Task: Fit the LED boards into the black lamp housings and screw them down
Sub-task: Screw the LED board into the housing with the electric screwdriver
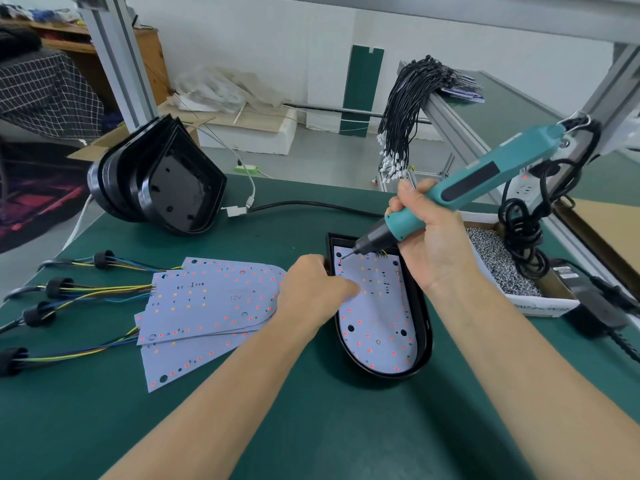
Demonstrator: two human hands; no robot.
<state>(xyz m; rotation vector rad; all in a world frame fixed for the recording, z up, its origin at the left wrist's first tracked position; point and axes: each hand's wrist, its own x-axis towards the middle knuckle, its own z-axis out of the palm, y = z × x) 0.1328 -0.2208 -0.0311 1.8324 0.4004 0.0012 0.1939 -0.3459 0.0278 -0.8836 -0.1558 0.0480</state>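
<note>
The LED board (375, 315) lay seated in a black lamp housing (424, 327) near the middle of the green worktop (311, 427). The left hand (313, 294) rested on the board, fingers flat. The right hand (427, 237) gripped a teal electric screwdriver (460, 188), its bit touching the board's far left corner. Loose boards (207, 306) with coloured wires fanned out to the left; empty housings (162, 181) were stacked toward the far left corner. A box of screws (498, 261) sat at the right edge. Beyond, aluminium framing (114, 60) stood before white walls.
</note>
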